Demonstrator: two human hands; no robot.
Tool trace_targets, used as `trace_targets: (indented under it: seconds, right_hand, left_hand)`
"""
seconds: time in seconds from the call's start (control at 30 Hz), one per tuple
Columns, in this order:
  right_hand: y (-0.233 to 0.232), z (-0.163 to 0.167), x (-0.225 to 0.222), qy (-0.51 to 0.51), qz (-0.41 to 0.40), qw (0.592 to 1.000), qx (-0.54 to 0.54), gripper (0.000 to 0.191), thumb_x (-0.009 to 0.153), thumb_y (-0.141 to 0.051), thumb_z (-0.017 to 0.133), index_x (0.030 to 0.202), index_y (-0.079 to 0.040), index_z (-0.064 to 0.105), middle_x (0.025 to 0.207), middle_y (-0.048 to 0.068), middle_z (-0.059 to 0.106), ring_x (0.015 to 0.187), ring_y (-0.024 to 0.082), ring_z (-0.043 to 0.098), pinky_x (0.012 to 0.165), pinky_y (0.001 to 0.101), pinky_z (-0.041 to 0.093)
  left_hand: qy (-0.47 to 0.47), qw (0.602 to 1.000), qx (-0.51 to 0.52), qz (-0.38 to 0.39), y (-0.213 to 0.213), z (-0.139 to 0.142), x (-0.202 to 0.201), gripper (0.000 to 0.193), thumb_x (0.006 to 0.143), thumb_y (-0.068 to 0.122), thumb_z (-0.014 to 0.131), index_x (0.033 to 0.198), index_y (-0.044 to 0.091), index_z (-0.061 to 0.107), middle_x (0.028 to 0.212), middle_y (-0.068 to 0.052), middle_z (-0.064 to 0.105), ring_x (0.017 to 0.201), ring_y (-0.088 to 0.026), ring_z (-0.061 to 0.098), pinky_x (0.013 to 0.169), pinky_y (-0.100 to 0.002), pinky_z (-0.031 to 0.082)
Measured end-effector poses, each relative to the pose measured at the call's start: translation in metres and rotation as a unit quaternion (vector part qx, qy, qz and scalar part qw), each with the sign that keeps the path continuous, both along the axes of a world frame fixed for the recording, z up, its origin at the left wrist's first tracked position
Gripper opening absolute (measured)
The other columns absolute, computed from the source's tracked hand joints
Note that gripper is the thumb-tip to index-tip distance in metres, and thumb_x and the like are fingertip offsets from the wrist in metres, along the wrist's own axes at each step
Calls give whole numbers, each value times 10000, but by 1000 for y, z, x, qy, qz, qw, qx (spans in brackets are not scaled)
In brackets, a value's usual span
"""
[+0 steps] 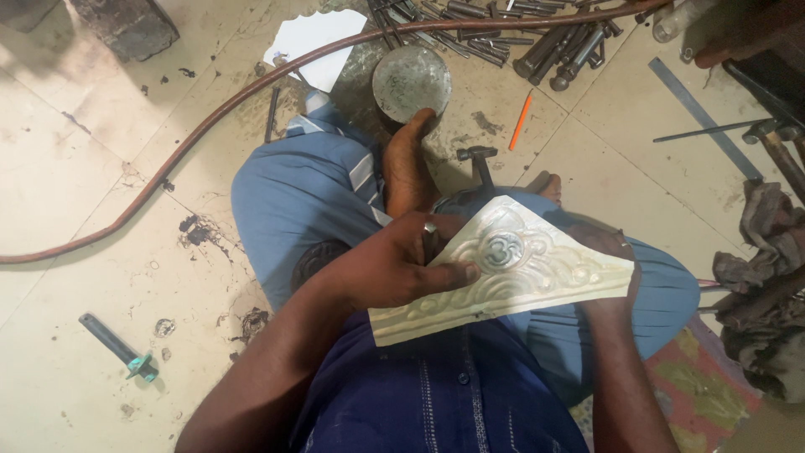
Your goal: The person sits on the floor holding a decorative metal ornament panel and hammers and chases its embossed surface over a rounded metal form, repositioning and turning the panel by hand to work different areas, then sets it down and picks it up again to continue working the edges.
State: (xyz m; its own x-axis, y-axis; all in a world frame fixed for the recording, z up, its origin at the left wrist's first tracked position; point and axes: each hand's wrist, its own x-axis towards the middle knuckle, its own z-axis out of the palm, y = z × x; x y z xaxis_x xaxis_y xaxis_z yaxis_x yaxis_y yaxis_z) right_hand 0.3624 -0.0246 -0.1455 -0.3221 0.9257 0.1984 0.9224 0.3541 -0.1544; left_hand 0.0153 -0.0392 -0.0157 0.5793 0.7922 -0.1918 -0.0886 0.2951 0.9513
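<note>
Tiled floor (75, 210), pale and stained, fills most of the view; a long brown hose (210, 109) curves across it from near left to far right. Person sits cross-legged on it in blue trousers (293, 201), one bare foot (407, 164) pointing far. In the lap, centre-right, lies the embossed metal sheet (511, 264), pale, curved-edged, with a raised scroll pattern and a round motif near its middle. Left hand (394, 268) grasps the sheet's left part, thumb pressed flat on the top face, fingers curled under. Right hand (616, 281) sits mostly behind the sheet's right end; seems to support it from below, but its grip cannot be told. Round metal disc (411, 80) lies far of the foot, pile of steel punches (503, 33) far right, hammer (480, 164) just far of the sheet, orange pencil (521, 122) near the punches, small green-tipped tool (117, 346) near left. Judgement: holding well here means keeping the thumb off the raised relief, supporting both ends so the thin sheet doesn't flex, and minding sharp edges.
</note>
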Motion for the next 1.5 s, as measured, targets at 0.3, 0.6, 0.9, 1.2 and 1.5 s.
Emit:
trace_targets:
  seconds: [0.3, 0.6, 0.9, 1.2, 1.5]
  right_hand:
    - [0, 11, -10, 30, -52, 998, -12, 161, 973, -247, 708, 997, -92, 746, 1022, 88, 742, 997, 309, 684, 987, 438, 524]
    - [-2, 13, -10, 87, -48, 995, 3, 175, 990, -231, 718, 1041, -67, 749, 1086, 100, 748, 1026, 319, 687, 1019, 450, 510]
    - [-3, 14, -11, 92, -53, 994, 3, 162, 989, -219, 740, 1032, -64, 754, 1065, 110, 747, 1018, 331, 691, 952, 440, 522]
    - [-3, 14, -10, 92, -44, 995, 10, 171, 977, -210, 744, 1046, -54, 755, 1079, 110, 748, 1019, 320, 692, 978, 436, 525]
    - [-2, 14, -10, 91, -50, 995, 4, 176, 985, -221, 734, 1049, -58, 758, 1085, 107, 749, 1013, 321, 690, 943, 429, 524]
  left_hand:
    - [77, 996, 34, -9, 2, 4, -3, 291, 963, 230, 708, 1194, 53, 706, 882, -31, 759, 779, -63, 691, 695, -243, 569]
    - [33, 999, 3, -35, -2, 6, -3, 266, 1003, 226, 673, 1210, 61, 697, 905, -21, 750, 794, -51, 678, 693, -246, 556]
    - [57, 997, 15, -41, -3, 11, -4, 253, 997, 235, 665, 1189, 71, 691, 895, -19, 748, 778, -53, 681, 678, -251, 558]
    - [92, 995, 27, -39, -3, 18, -5, 274, 980, 268, 668, 1193, 96, 692, 905, -32, 763, 761, -69, 695, 666, -266, 562]
    - [124, 992, 7, -34, -4, 23, -5, 283, 963, 281, 683, 1185, 107, 702, 859, -39, 757, 711, -72, 677, 624, -265, 545]
